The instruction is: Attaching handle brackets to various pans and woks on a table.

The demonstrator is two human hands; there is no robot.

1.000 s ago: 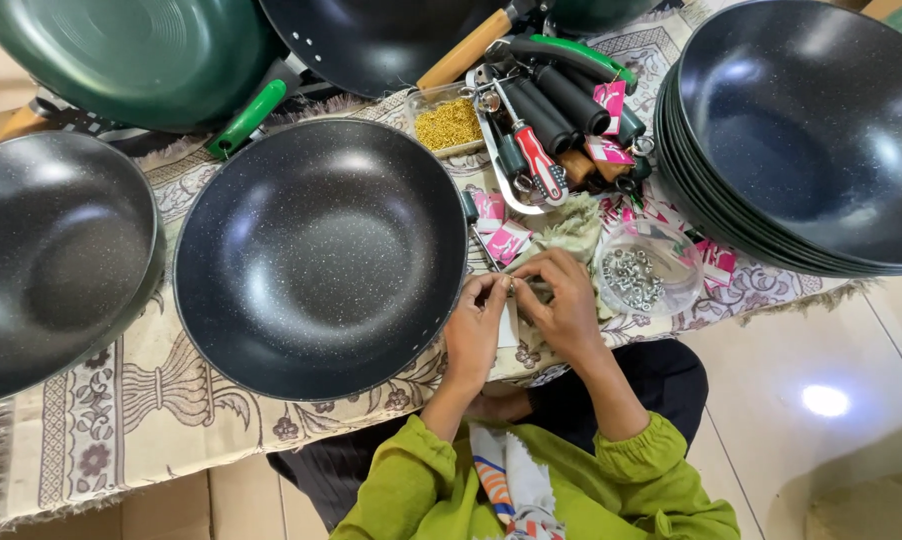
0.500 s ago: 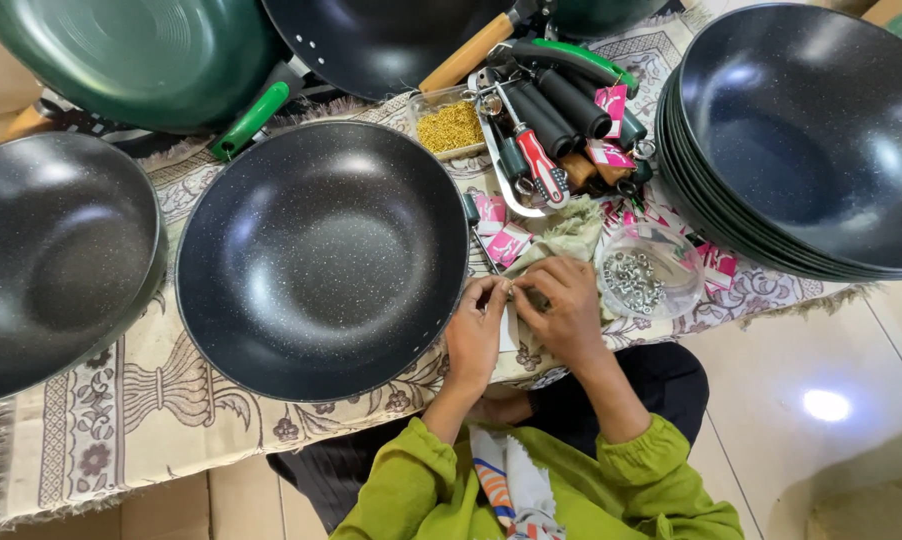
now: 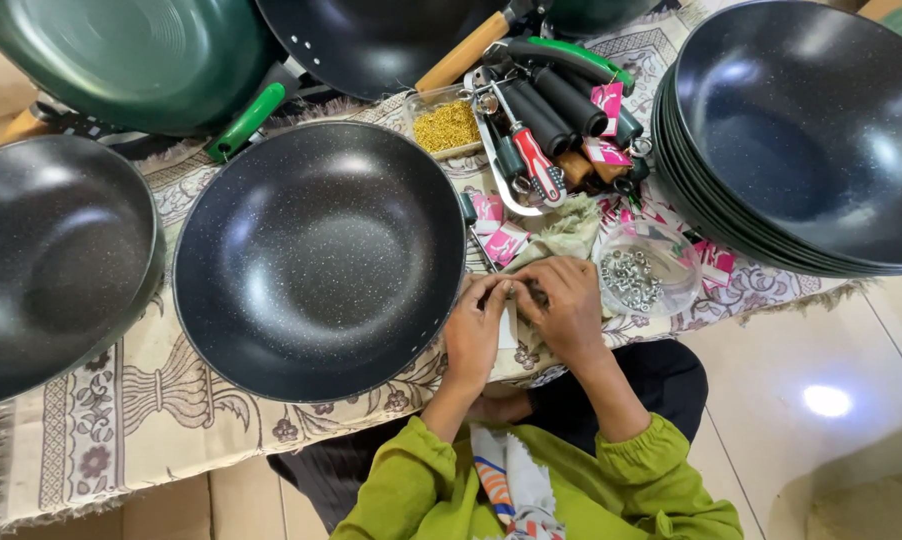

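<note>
Patterned cloth (image 3: 121, 440) covers the tabletop, its near edge hanging over just in front of the person's lap. Crowded surface: large speckled black wok (image 3: 316, 260) left of the hands, its rim just beside the left hand (image 3: 474, 330); another dark wok (image 3: 51, 260) at far left; stack of black woks (image 3: 801, 140) at right; green pan (image 3: 131, 55) at the far left. Little bare cloth, only a narrow strip between central wok and clear bowl of small metal nuts (image 3: 643, 272). Both hands meet at the near edge, fingertips pressed together, pinching a small dark part (image 3: 531, 293); too hidden to tell its kind, its long axis or its heading. Right hand (image 3: 569, 310) sits just left of the bowl. Beyond the hands: pink tags (image 3: 499, 235), a heap of black handles (image 3: 556, 105), a tray of small brass-coloured bits (image 3: 447, 125).
</note>
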